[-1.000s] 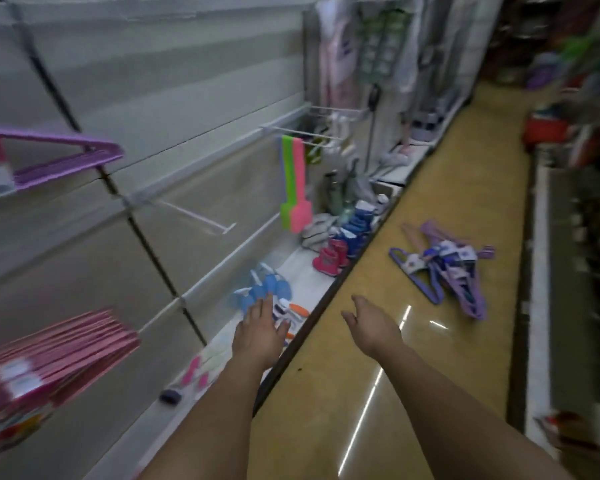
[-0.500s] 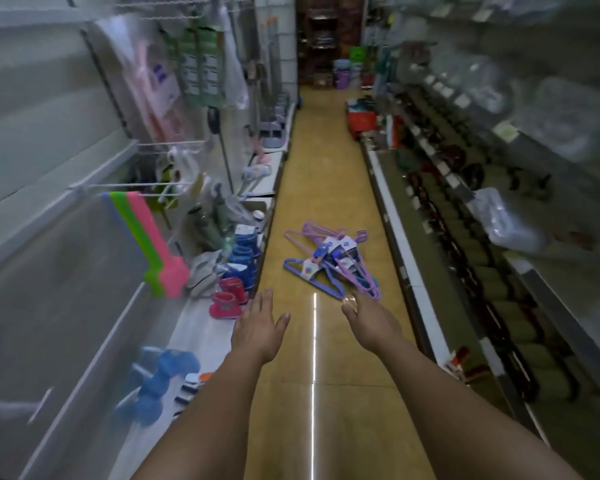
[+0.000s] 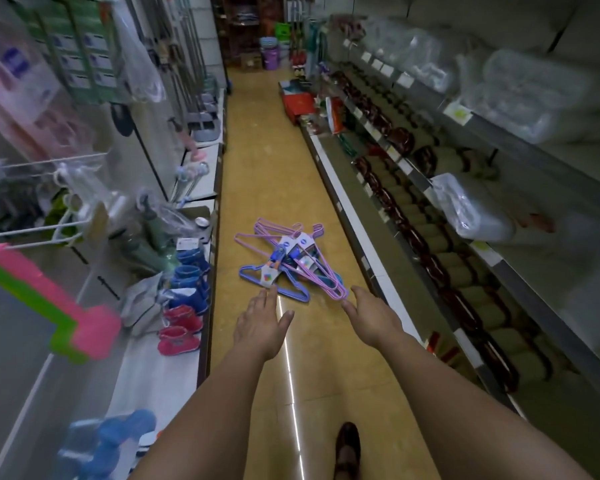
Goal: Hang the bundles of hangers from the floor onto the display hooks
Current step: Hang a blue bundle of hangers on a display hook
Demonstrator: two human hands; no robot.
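The bundles of hangers [image 3: 288, 261] (purple and blue, with card labels) lie in a heap on the yellow floor [image 3: 267, 161] at the center of the frame. Both arms reach toward them from the bottom edge. The left hand [image 3: 260, 327] is spread flat, fingers straight, holding nothing; the right hand [image 3: 371, 317] is likewise loose and bare, just below the heap's lower right tip. Pink and blue boots [image 3: 182, 306] stand on the shelf base at center left.
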